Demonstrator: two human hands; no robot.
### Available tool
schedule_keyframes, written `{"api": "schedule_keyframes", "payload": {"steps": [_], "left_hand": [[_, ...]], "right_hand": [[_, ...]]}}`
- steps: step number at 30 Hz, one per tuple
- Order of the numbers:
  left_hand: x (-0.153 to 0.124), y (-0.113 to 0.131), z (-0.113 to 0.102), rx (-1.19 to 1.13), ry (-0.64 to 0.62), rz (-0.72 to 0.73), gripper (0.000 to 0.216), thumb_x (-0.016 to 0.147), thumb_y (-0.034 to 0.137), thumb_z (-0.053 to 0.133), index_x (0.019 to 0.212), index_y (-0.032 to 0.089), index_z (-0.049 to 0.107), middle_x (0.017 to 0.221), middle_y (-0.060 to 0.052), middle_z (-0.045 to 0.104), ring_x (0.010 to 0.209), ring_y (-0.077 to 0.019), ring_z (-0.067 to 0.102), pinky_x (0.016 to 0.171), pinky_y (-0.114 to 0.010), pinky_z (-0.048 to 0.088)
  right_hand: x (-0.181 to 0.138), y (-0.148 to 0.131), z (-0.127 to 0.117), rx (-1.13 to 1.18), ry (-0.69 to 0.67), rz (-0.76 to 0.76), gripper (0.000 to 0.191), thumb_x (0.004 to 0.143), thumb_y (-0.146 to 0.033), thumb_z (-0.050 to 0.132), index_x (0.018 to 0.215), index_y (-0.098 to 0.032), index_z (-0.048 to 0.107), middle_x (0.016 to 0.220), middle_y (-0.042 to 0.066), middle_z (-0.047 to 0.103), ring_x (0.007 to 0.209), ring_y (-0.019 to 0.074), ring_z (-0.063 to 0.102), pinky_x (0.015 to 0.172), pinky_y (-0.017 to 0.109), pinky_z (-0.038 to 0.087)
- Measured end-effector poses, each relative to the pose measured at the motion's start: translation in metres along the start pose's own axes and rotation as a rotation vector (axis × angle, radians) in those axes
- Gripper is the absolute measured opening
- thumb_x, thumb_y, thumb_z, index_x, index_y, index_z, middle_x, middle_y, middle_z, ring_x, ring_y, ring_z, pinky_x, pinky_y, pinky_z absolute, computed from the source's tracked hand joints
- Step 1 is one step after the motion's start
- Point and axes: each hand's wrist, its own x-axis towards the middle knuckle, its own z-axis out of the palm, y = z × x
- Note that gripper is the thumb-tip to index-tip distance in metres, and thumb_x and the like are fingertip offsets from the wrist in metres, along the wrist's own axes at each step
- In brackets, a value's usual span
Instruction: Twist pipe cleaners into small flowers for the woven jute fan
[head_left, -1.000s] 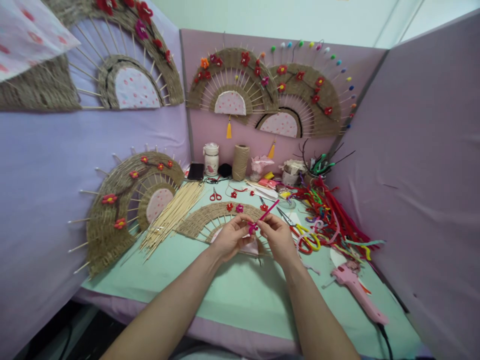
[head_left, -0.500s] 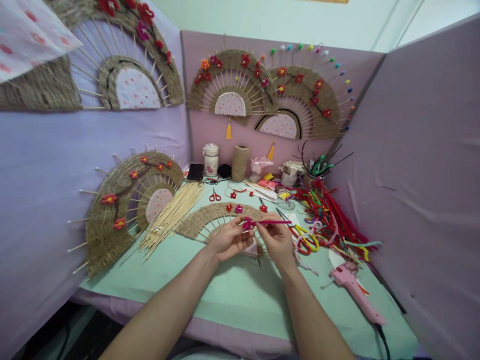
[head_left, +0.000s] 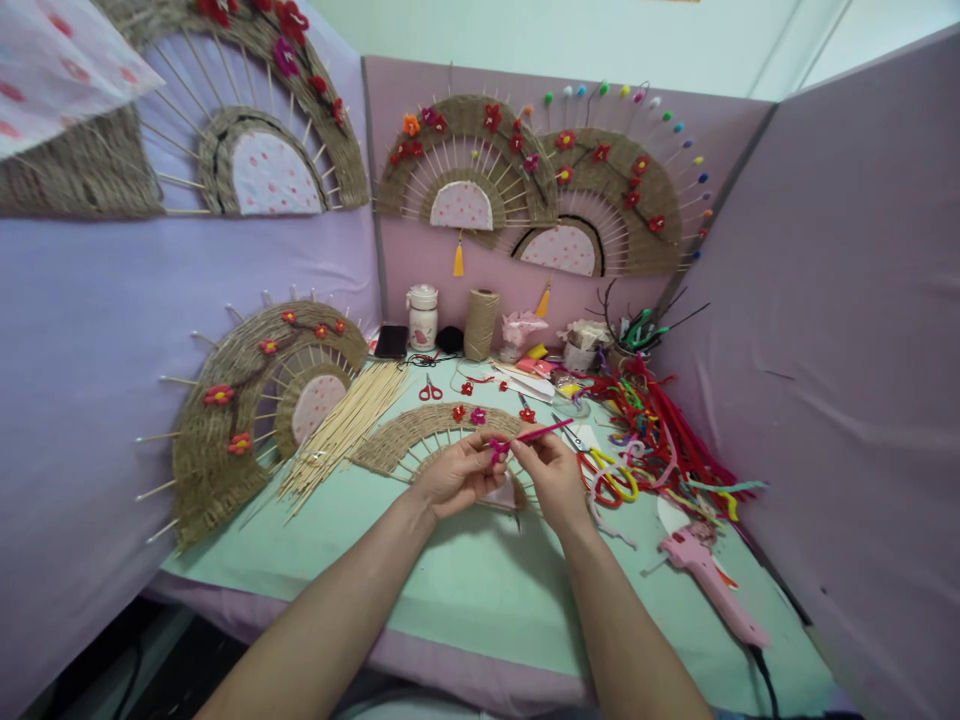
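Observation:
Between my two hands is a magenta pipe cleaner [head_left: 547, 430], one end bent into small flower-like loops and the rest a straight tail pointing right and slightly up. My left hand [head_left: 463, 474] pinches the looped end between thumb and fingers. Thumb and forefinger of my right hand [head_left: 553, 478] are closed on the pipe cleaner where the tail leaves the loops. Below them lies a fan [head_left: 390, 440] of woven twine on thin sticks, partly hidden by my hands. Small red and magenta flowers [head_left: 478, 416] rest along its upper edge.
Scissors with yellow and red handles [head_left: 619, 478] lie right of my right hand, near a heap of pipe cleaners [head_left: 660, 430]. A pink glue gun [head_left: 716, 590] is at front right. Bamboo sticks [head_left: 345, 425] and small red scissors [head_left: 430, 390] lie left. Fabric-covered panels [head_left: 840, 300] enclose the table.
The pipe cleaner's straight tail has swung from level to tilted upward at its right end. The looped end has turned a little between my fingers. Both hands stay in nearly the same place.

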Motion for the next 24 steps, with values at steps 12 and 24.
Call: {"api": "schedule_keyframes", "payload": {"steps": [12,24], "left_hand": [[0.01,-0.012,0.001,0.672,0.422,0.471,0.019,0.066,0.023,0.069,0.084,0.016,0.067,0.078,-0.004,0.066,0.072,-0.0145,0.059,0.072,-0.027,0.046],[0.004,-0.015,0.004,0.946,0.372,0.606,0.009,0.073,0.016,0.057,0.078,0.019,0.064,0.076,-0.002,0.064,0.074,-0.0153,0.057,0.072,-0.026,0.043]], "right_hand": [[0.004,0.012,-0.006,-0.305,-0.016,0.055,0.024,0.073,-0.042,0.061,0.074,-0.018,0.062,0.071,0.002,0.062,0.067,0.0158,0.053,0.065,0.027,0.041],[0.005,0.009,-0.005,-0.039,-0.027,0.252,0.022,0.069,-0.041,0.064,0.071,-0.019,0.063,0.062,-0.003,0.056,0.047,0.0085,0.04,0.047,0.023,0.03]]}}
